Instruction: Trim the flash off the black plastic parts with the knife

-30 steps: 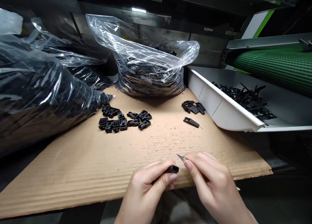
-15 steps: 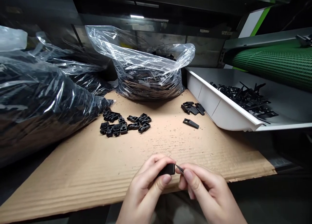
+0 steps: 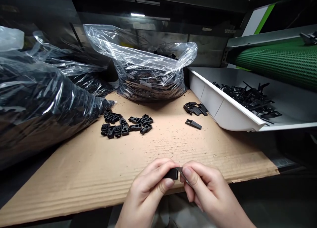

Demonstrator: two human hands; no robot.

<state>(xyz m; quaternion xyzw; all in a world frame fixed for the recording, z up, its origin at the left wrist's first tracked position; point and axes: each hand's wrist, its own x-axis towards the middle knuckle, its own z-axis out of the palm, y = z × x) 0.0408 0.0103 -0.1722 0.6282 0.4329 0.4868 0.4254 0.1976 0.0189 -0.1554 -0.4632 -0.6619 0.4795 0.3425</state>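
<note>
My left hand (image 3: 153,181) is closed around a black plastic part (image 3: 172,173), whose open end points right. Pinched between thumb and fingers of my right hand (image 3: 201,183) is a thin, dark grey blade (image 3: 180,170), mostly covered by the fingers. Its tip is at the end of the black part, by the upper edge. Both hands are low in the view, over the front edge of the cardboard sheet (image 3: 99,175). Ahead and to the right lies a single wedge-shaped black part (image 3: 193,124), with a small pile of similar parts (image 3: 194,109) behind it.
Several black blocky parts (image 3: 117,130) lie at left centre. An open clear plastic bag (image 3: 151,79) full of black pieces stands behind. Another filled bag (image 3: 44,109) bulges at left. A white tray (image 3: 223,104) holds black pieces at right, beneath a green conveyor belt (image 3: 272,62). Small shavings dot the cardboard.
My right hand has turned, and the blade now shows its flat side against the part's end. My left hand keeps its hold. The whole view has shifted slightly.
</note>
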